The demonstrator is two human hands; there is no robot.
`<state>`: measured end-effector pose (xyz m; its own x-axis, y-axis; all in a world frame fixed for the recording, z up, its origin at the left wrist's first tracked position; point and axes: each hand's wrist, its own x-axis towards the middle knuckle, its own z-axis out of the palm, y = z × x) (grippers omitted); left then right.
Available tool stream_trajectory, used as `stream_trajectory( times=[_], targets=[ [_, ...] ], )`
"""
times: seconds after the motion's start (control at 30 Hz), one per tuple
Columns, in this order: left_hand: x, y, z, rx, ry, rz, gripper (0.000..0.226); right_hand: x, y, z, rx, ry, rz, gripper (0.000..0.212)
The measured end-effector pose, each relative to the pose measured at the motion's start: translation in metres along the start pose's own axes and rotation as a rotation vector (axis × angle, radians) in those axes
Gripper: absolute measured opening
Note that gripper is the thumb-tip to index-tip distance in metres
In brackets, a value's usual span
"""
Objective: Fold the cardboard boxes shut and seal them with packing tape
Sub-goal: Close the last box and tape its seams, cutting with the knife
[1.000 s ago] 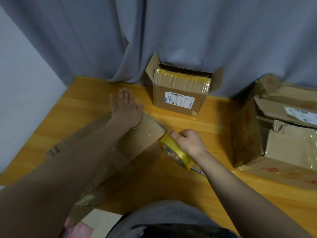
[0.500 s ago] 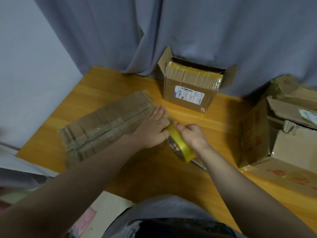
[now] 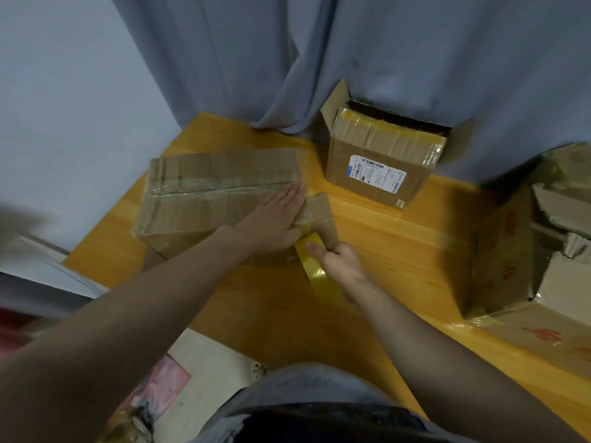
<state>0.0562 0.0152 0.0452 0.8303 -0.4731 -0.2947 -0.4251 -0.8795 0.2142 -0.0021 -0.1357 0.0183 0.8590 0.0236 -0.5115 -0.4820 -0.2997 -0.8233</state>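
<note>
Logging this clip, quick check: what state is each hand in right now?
Left hand: open, fingers straight, pressing on the cardboard box.
Right hand: holding the yellow tape roll.

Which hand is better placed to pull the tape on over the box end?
The right hand: its fingers grip the tape roll at that end. The left hand lies flat on the box, steadying it.
</note>
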Motion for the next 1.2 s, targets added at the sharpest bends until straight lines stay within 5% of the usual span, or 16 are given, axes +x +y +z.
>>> stream_trajectory(
  times=[0.17, 0.37, 0.5, 0.67, 0.77, 0.83, 1.03, 1.2],
  targets=[
    [0.003, 0.006, 0.017, 0.190, 0.176, -0.042, 0.073, 0.007, 0.004, 0.008, 0.200, -0.038, 0.148, 0.046],
    [0.007, 0.003, 0.023, 0.311, 0.226, -0.050, 0.076, 0.011, 0.030, 0.018, 0.287, -0.117, 0.162, 0.113],
    [0.008, 0.005, 0.025, 0.321, 0.248, -0.042, 0.074, 0.011, 0.015, 0.016, 0.167, 0.000, 0.135, 0.070],
    [0.009, -0.004, 0.026, 0.327, 0.271, -0.005, 0.072, 0.006, 0.027, 0.021, 0.258, -0.037, 0.149, 0.053],
    [0.009, -0.005, 0.025, 0.310, 0.266, 0.009, 0.074, 0.002, 0.057, 0.010, 0.284, 0.238, 0.087, 0.038],
    [0.010, -0.006, 0.024, 0.310, 0.260, 0.009, 0.075, 0.008, 0.089, -0.008, -0.098, 0.422, 0.076, 0.022],
    [0.009, -0.004, 0.025, 0.337, 0.254, -0.003, 0.073, 0.014, 0.143, -0.042, -0.882, 0.343, 0.271, 0.025],
    [0.012, -0.010, 0.024, 0.324, 0.255, 0.031, 0.073, 0.017, 0.144, -0.042, -0.710, 0.343, 0.274, 0.028]
  ],
)
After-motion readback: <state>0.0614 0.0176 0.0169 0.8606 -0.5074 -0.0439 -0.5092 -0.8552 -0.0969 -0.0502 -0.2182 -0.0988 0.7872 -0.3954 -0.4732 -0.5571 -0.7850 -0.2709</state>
